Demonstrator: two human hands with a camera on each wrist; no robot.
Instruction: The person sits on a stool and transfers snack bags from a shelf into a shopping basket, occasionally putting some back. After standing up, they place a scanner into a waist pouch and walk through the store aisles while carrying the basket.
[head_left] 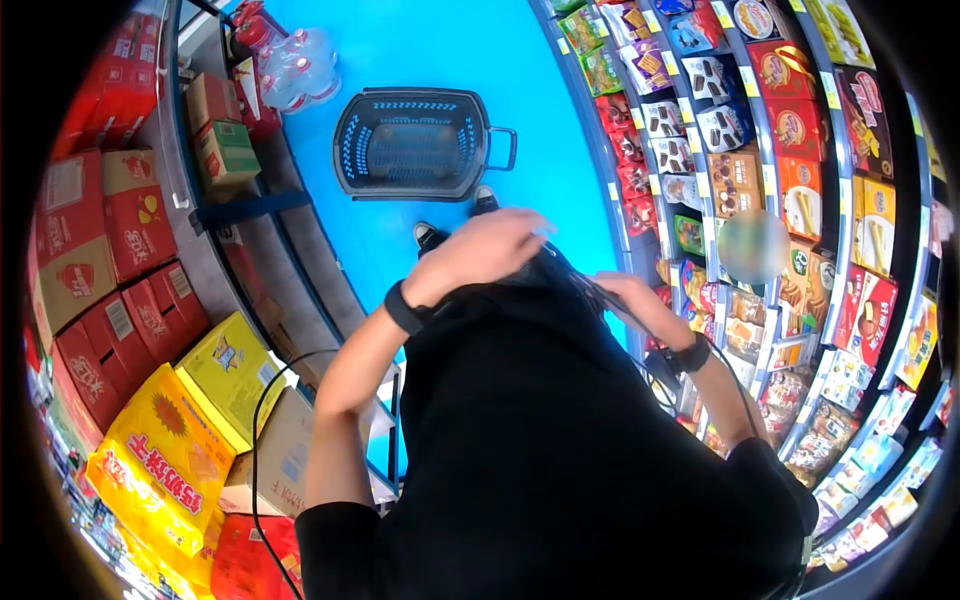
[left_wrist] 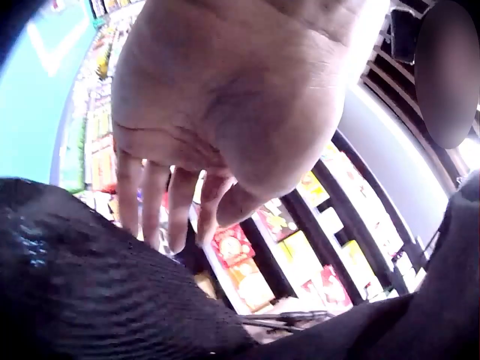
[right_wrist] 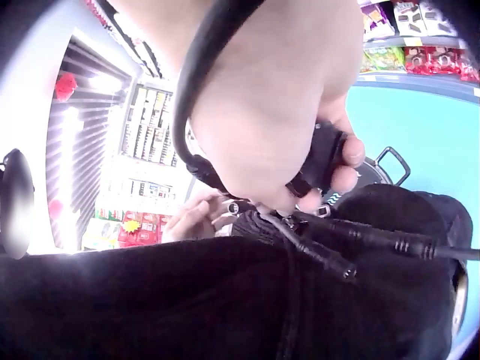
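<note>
My left hand (head_left: 490,245) hovers in front of the black-clothed lap, fingers extended and relaxed. Its palm shows in the left wrist view with nothing in it. On the other side, my right hand (head_left: 638,298) is beside the waist. The right wrist view shows its fingers (right_wrist: 349,152) curled round a small black box-shaped device (right_wrist: 324,157). Black cables (right_wrist: 322,259) with round plug ends hang just below that hand. Part of the device is hidden behind the palm. Beyond the feet, a dark grey shopping basket (head_left: 410,193) stands on the blue floor, apart from both hands.
Shelves of packaged snacks (head_left: 790,130) line the right side. At left, a dark metal rack (head_left: 250,208) holds cartons, with red boxes (head_left: 130,220) and yellow packs (head_left: 165,460) nearby. Bottles of water (head_left: 300,70) stand on the floor behind the basket.
</note>
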